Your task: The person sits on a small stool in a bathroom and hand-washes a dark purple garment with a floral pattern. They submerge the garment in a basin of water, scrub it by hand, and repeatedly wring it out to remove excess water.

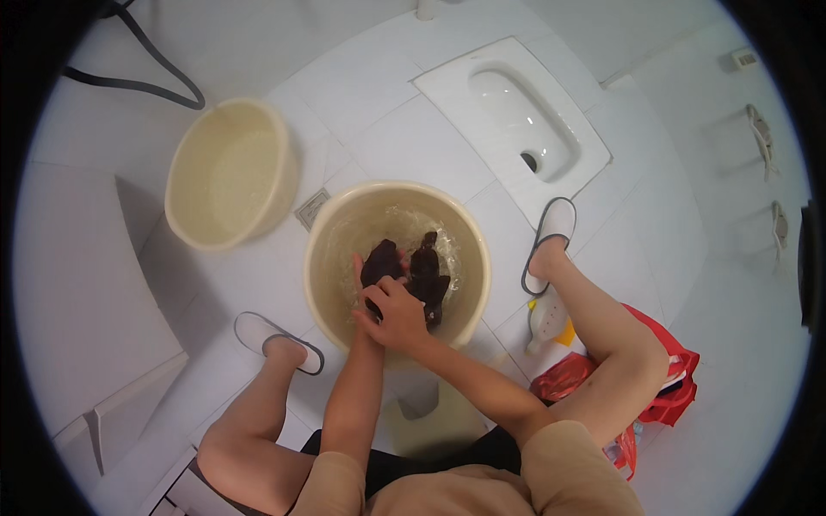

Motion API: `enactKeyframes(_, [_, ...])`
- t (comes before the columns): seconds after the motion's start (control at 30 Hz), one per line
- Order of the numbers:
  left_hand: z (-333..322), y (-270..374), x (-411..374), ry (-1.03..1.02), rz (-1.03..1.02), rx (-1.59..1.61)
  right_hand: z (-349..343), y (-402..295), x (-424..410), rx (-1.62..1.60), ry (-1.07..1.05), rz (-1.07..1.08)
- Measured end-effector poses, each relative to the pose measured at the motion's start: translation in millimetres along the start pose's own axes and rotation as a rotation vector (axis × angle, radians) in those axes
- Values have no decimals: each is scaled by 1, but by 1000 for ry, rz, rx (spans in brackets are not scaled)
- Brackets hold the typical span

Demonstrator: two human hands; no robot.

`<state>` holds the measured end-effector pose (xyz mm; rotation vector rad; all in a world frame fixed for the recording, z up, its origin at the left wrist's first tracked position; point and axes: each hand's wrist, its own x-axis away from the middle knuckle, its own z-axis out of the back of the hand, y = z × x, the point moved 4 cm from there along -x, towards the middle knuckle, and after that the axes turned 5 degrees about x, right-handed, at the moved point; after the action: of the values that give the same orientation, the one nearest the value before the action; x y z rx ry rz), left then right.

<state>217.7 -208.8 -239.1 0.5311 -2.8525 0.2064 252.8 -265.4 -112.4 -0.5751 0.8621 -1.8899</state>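
Note:
A round cream plastic basin stands on the floor between my feet, with water in it. Wet dark cloth lies against my left hand, whose fingers show on both sides of it; my right hand covers part of that hand. The right hand's fingers are bent over the cloth near the left wrist, and its thumb touches the wrist. More dark cloth lies in the water just to the right. Whether the two dark pieces are joined cannot be seen.
Another cream basin stands at the upper left, beside a floor drain. A squat toilet is set in the tiles at the upper right. Red bags and a white bottle-like item lie by my right leg. A dark hose hangs at top left.

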Motion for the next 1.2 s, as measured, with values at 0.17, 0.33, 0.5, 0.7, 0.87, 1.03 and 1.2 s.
enactKeyframes(0.17, [6, 0, 18, 354, -250, -407, 6, -2, -10, 25, 295, 92])
enactKeyframes(0.33, [-74, -21, 20, 629, -273, -514, 2, 48, -48, 395, 253, -68])
enactKeyframes(0.5, [-134, -13, 43, 430, -14, -738, 46, 101, -51, -318, 43, -125])
enactKeyframes(0.7, [-219, 25, 93, -432, 29, -1101, 117, 15, -34, -636, -570, 57])
enactKeyframes(0.87, [-175, -1, 69, -350, -115, -442, 128, -19, -72, -535, -423, 248])
enactKeyframes(1.03, [-114, -3, 75, 145, -223, -894, 255, 18, -89, 23, -296, 108])
enactKeyframes(1.2, [-104, -13, 82, 211, -184, -1122, 394, 202, 23, 627, 336, -348])
